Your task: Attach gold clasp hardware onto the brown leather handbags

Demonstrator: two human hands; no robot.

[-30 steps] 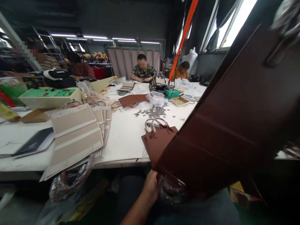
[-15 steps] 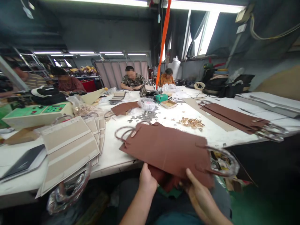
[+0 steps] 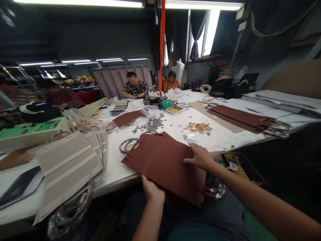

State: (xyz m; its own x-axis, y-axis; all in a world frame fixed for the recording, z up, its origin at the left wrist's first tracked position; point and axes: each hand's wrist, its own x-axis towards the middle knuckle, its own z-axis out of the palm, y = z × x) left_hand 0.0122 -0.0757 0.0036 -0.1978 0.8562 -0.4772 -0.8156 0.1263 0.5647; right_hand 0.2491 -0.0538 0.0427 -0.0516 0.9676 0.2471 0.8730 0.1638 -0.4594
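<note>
A brown bag panel (image 3: 163, 160) lies flat over the table's front edge, part of it above my lap. At its left end are looped handles (image 3: 127, 145) and a small metal clasp (image 3: 136, 144). At its lower right a handle wrapped in clear film (image 3: 217, 190) sticks out. My left hand (image 3: 154, 190) grips the panel's near edge, thumb on top and fingers hidden underneath. Over the panel's right side is my right hand (image 3: 200, 156), fingers apart, holding nothing; whether it touches the panel I cannot tell. Just beyond it lies a small clear packet (image 3: 190, 137).
Gold-coloured metal pieces (image 3: 199, 127) and grey metal plates (image 3: 149, 125) lie in heaps on the white table (image 3: 115, 164). Stacked beige-backed panels (image 3: 70, 154) overhang the edge at left, brown panels (image 3: 240, 117) at right. Co-workers (image 3: 134, 85) sit across the table.
My right hand has let go of the panel's near right edge and risen over its top. The panel has settled lower and turned slightly. The view has swung right.
</note>
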